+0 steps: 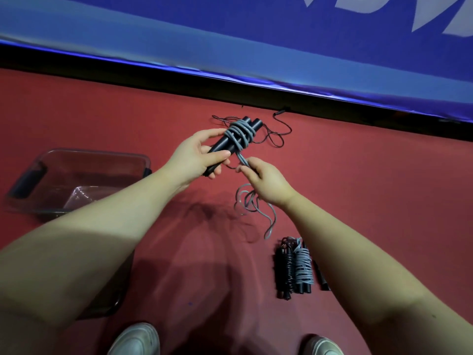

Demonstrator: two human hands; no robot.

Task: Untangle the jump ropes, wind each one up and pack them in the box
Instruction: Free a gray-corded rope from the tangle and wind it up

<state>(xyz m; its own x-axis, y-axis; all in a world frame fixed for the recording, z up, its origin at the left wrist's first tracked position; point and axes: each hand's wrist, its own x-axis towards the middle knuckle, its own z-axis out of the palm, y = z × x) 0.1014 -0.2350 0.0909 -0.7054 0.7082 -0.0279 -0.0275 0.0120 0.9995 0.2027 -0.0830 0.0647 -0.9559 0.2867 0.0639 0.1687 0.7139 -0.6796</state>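
Note:
My left hand (198,156) grips the two black handles (230,140) of a grey jump rope held side by side, with several turns of grey cord (240,133) wrapped round them. My right hand (265,181) pinches the same cord just below the handles; its loose end (256,207) hangs in loops under my wrist. A thin black rope (277,130) lies tangled on the red floor behind the handles. Two wound ropes, one black (284,269) and one grey (304,270), lie side by side on the floor at lower right. The clear plastic box (84,156) stands at the left.
A black strip and a blue banner wall (281,47) run across the back. Another black handle (321,276) lies right of the wound ropes. My two shoes (137,340) show at the bottom edge. A dark lid or tray (115,301) sits under my left forearm.

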